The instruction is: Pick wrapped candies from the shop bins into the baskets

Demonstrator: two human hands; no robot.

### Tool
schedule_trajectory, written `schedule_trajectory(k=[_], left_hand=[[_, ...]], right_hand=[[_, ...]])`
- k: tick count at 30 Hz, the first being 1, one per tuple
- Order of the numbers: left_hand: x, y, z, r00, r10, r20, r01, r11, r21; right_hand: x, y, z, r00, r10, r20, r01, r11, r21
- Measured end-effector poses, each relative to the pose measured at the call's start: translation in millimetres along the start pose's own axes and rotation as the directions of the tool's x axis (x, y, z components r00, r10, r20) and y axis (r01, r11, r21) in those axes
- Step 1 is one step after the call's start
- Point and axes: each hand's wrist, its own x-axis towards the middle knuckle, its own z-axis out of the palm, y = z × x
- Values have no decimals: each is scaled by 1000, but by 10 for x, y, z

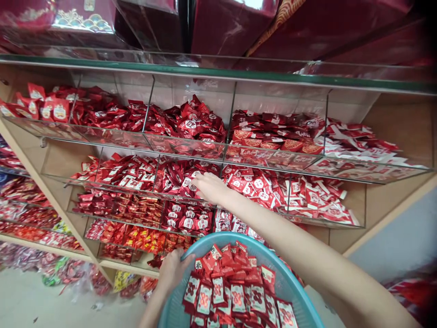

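A light blue plastic basket (309, 314) holds many small red candy packets (238, 298) with white labels. My left hand (171, 272) is closed round the basket's left rim, thumb over the edge. My right hand (212, 187) reaches past the basket to a middle shelf, above a compartment of dark red wrapped candies (170, 175) with round white labels. Its fingers are bent together against these candies; what lies between the fingertips is hidden.
Clear dividers split the shelves into compartments of red packets (194, 123). A glass shelf (205, 73) with dark red boxes (232, 27) on it runs above. More bagged sweets (126, 282) lie low on the floor at left. A wooden side panel (399, 123) stands at right.
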Motion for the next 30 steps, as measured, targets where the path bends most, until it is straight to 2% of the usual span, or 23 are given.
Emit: schedule_trajectory(k=[4, 7, 10, 12, 13, 14, 16, 17, 18, 19, 20, 21, 22, 23, 24, 25, 26, 30], left_hand=[[9, 0, -6, 1000, -12, 5, 12, 1000, 9], [21, -6, -4, 1000, -2, 1, 2, 1000, 23], [34, -13, -3, 1000, 12, 2, -12, 999, 33], [40, -12, -8, 1000, 22, 1, -22, 1000, 15], [41, -9, -13, 1000, 28, -1, -28, 1000, 8], [40, -4, -20, 1000, 29, -4, -28, 1000, 9], [34, 10, -37, 999, 33, -5, -33, 999, 19], [30, 19, -47, 999, 33, 1, -33, 999, 23], [25, 28, -56, 1000, 31, 8, -31, 999, 27], [20, 37, -64, 1000, 28, 13, -28, 999, 33], [16, 45, -69, 1000, 26, 15, -27, 999, 44], [11, 52, -71, 1000, 25, 14, -26, 998, 56], [7, 57, -70, 1000, 24, 15, -25, 997, 68], [4, 60, -66, 1000, 24, 16, -25, 997, 79], [0, 62, -59, 1000, 23, 19, -24, 996, 86], [-3, 63, -51, 1000, 21, 22, -23, 996, 90], [-7, 63, -43, 1000, 19, 22, -21, 996, 91], [-24, 73, -32, 1000, 19, 12, -19, 997, 71]], right_hand=[[118, 2, -7, 994, 42, 103, -40, 999, -24], [75, 15, -92, 994, 49, 93, -50, 999, 14], [-147, -24, -300, 997, 59, -45, -53, 989, 136], [-410, -122, -424, 980, 85, -178, -24, 947, 320], [-572, -201, -438, 968, 114, -222, -3, 895, 447], [-751, -301, -399, 961, 164, -225, -2, 811, 585], [-1145, -561, -129, 961, 264, -78, -87, 560, 824], [-1351, -713, 97, 953, 295, 65, -179, 379, 908], [-1558, -871, 364, 929, 310, 204, -261, 155, 953], [-1760, -1027, 649, 883, 306, 356, -351, -75, 934], [-1949, -1173, 926, 793, 314, 522, -445, -287, 848], [-2118, -1304, 1173, 684, 301, 665, -511, -452, 731], [-2260, -1413, 1372, 569, 267, 778, -530, -605, 595], [-2370, -1497, 1517, 477, 209, 853, -512, -723, 464], [-2446, -1558, 1608, 408, 161, 899, -477, -802, 360], [-2489, -1597, 1655, 363, 124, 923, -435, -854, 286], [-2503, -1621, 1670, 339, 103, 935, -401, -883, 243], [-2407, -1667, 1658, 314, 98, 944, -390, -893, 223]])
